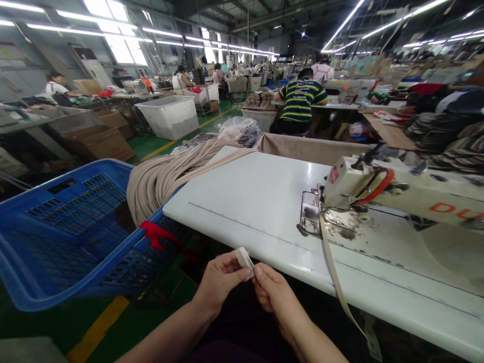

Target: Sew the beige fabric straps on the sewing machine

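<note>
A short, pale beige fabric strip (244, 259), folded over, is held between my two hands just off the table's front edge. My left hand (221, 277) pinches it between thumb and fingers. At its right end, my right hand (269, 287) has thumb and fingertips closed on the same piece. A sewing machine (381, 189) stands to the right on the white table (242, 191). From its needle area a long beige band (333, 267) runs down over the table edge.
Left of the table sits a blue plastic basket (71, 217) with a red ribbon (157, 233) tied on its rim. A thick bundle of beige bands (162, 176) drapes beside the table's left corner. Farther off, a person in a striped shirt (302, 101) sits near a white bin (170, 117).
</note>
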Tool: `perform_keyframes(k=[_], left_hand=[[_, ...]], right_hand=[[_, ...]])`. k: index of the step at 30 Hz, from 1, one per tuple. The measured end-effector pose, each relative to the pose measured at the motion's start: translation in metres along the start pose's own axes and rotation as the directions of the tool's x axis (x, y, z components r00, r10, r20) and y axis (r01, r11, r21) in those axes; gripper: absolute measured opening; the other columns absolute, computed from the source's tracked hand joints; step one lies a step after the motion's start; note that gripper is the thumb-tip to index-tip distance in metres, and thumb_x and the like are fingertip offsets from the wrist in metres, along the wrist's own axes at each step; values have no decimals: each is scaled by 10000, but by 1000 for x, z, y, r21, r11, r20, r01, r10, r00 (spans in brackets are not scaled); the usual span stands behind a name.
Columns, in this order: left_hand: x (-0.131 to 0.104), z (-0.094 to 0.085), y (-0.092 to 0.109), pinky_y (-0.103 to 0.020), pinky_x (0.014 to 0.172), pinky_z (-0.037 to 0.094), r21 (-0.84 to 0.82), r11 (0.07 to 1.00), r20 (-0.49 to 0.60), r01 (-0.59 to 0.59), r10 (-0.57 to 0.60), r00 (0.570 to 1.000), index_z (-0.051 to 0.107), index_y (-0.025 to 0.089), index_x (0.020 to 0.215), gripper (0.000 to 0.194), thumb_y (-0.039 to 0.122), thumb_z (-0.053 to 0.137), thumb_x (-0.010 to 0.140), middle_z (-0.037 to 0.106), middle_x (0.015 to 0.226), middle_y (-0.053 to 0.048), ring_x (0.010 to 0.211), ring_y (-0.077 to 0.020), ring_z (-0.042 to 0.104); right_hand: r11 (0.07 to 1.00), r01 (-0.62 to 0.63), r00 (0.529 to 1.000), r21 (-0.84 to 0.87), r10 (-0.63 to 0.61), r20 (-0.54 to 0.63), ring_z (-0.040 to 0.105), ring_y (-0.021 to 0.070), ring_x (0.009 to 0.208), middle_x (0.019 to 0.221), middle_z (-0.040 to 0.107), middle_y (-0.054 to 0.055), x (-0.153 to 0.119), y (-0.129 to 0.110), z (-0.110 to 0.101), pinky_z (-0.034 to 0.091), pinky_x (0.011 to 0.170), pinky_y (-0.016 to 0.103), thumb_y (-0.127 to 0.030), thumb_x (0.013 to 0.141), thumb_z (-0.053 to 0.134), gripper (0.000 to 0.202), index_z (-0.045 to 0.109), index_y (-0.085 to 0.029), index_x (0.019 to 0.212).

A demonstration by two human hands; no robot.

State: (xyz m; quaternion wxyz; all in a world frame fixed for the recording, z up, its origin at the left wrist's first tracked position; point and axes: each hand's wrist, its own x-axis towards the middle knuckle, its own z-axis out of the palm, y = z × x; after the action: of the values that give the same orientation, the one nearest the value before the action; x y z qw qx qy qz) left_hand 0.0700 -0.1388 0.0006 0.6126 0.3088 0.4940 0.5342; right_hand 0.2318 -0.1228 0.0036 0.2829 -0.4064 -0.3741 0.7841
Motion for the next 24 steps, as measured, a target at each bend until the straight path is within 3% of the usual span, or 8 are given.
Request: perform_keyframes(k=[11,17,21,24], left_hand=[[-1,1,-1,-242,708,511,-2,1000,6,14,-14,1000,788,165,1056,501,357,965,628,744,878,-71,762,-158,628],[1,-1,1,-239,669,485,20,1000,56,24,-25,998,776,159,1096,512,335,952,649,720,877,-65,715,-137,581],[1,-2,0,-234,657,474,27,999,99,37,-40,994,768,164,1118,494,321,935,682,712,902,-66,713,-129,560],[0,-1,-1,-235,659,475,-3,999,76,47,-47,996,754,168,1152,554,314,949,655,706,898,-63,718,-133,560]], right_hand=[[999,27,999,-31,-28,-23,158,48,471,561,310,-109,-1,0,0,49,454,232,-834,761,650,635,486,-224,827],[999,0,1000,-50,-2,-29,167,49,445,523,295,-115,6,8,-5,53,441,237,-884,667,677,690,474,-235,787],[997,24,999,-68,-26,-29,160,51,457,539,292,-113,7,10,-7,65,447,237,-853,734,656,648,482,-232,801],[995,52,998,-90,-55,-34,172,57,461,528,280,-109,7,10,-6,78,446,241,-880,704,649,674,491,-229,770]])
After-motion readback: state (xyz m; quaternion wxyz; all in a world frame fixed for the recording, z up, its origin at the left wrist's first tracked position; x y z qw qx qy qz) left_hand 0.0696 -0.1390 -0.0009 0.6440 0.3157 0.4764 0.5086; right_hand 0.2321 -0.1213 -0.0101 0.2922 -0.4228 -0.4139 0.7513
